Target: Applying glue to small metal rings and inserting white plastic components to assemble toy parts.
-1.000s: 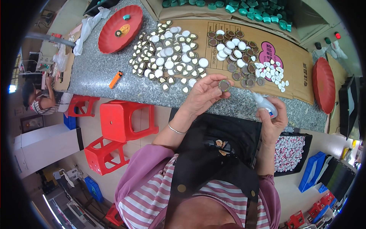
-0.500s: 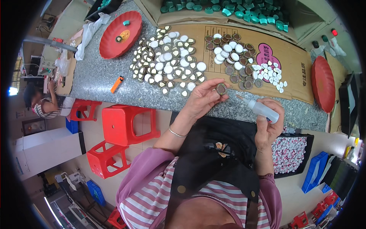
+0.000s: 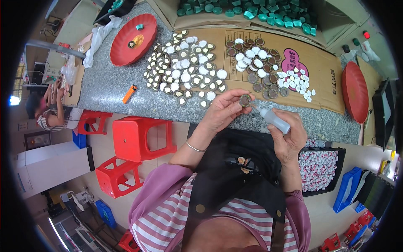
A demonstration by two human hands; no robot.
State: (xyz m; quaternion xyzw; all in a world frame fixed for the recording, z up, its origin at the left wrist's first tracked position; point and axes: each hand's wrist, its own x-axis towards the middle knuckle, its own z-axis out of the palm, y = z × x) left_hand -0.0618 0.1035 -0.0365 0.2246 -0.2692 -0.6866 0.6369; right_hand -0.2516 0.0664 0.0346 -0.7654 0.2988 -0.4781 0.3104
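Between the thumb and fingers of my left hand (image 3: pixel 223 111) is a small round disc (image 3: pixel 245 100) with a dark brown face and a fluted greenish rim. My right hand (image 3: pixel 291 137) grips a translucent white squeeze bottle (image 3: pixel 275 121), tilted so its narrow nozzle points at the disc's lower right edge. Whether the tip touches the disc I cannot tell. Beyond my hands lie brown and white discs (image 3: pixel 257 63) on cardboard, with small white pieces (image 3: pixel 299 80) to their right. Further left spreads a large group of discs (image 3: pixel 184 67), many bearing a small cream piece.
A red scalloped tray (image 3: pixel 121 52) holding two small items sits at the far left; another red tray (image 3: pixel 356 92) stands far right. An orange lighter (image 3: pixel 129 94) lies on the speckled counter (image 3: pixel 105 84). Green cups (image 3: pixel 252 12) fill the shelf behind. Red stools (image 3: pixel 126 138) stand left.
My right hand has brought the squeeze bottle leftward, its nozzle now close to the disc. My left hand has shifted very slightly, still holding the disc.
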